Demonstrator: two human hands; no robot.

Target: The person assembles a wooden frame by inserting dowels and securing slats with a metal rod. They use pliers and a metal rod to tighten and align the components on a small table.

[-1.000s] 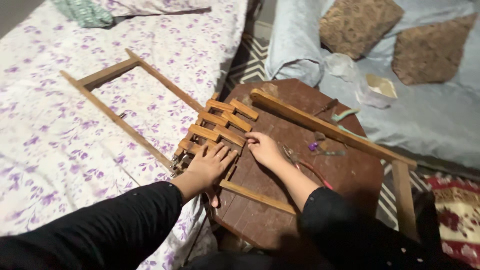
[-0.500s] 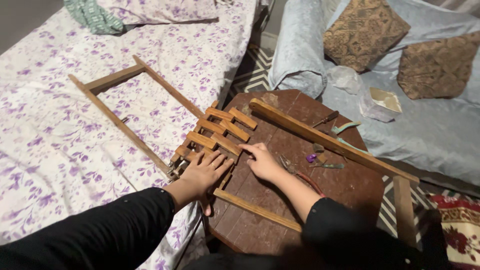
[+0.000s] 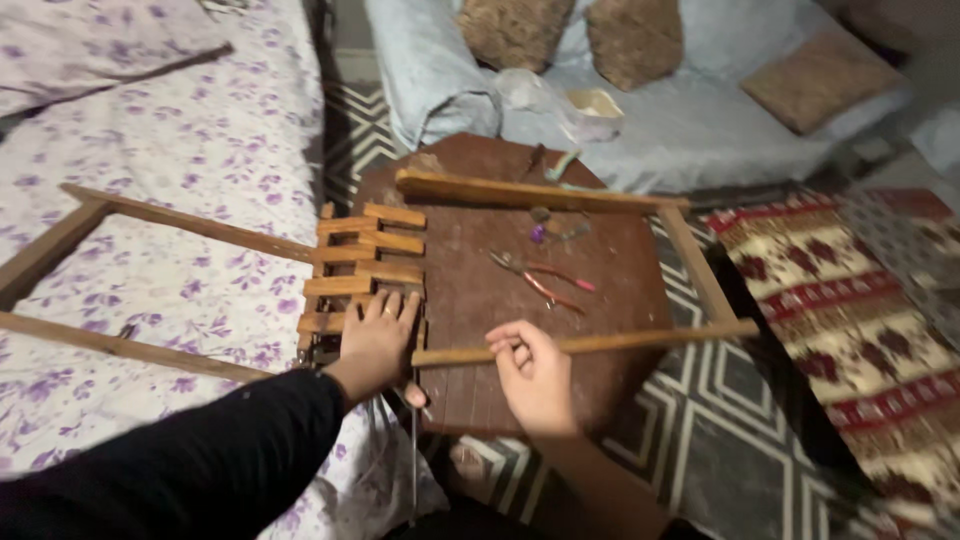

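Wooden and long, a rectangular frame of thin brown rails (image 3: 560, 192) lies across a round dark brown bench (image 3: 470, 290), its far end reaching over the bed covered in white cloth with purple flowers (image 3: 190, 130) to the left of the hands. At the frame's middle sits a row of short orange-brown wooden slats (image 3: 365, 255), stacked like rungs.

The left hand (image 3: 377, 340) lies flat with fingers spread wide on the nearest slats, palm down, holding nothing; its black sleeve (image 3: 170, 465) runs back towards the lower left. The right hand (image 3: 535, 372) sits just to the right of it, fingers curled around the near rail of the frame (image 3: 620, 342), which runs away to the right past the bench edge. The two hands are near each other but apart.

Beyond the right hand, on the bench top, lie red-handled pliers (image 3: 545, 280), and farther off a small purple bit (image 3: 537, 233) beside some small grey pieces that are too blurred to tell. Past the far rail a pale blue sofa (image 3: 680, 120) holds brown patterned cushions (image 3: 640, 40) and a clear plastic bag (image 3: 540, 95). To the right of the right hand a red and cream patterned rug (image 3: 860, 300) lies on the floor, with a grey and white zigzag mat (image 3: 700, 450) under the bench.
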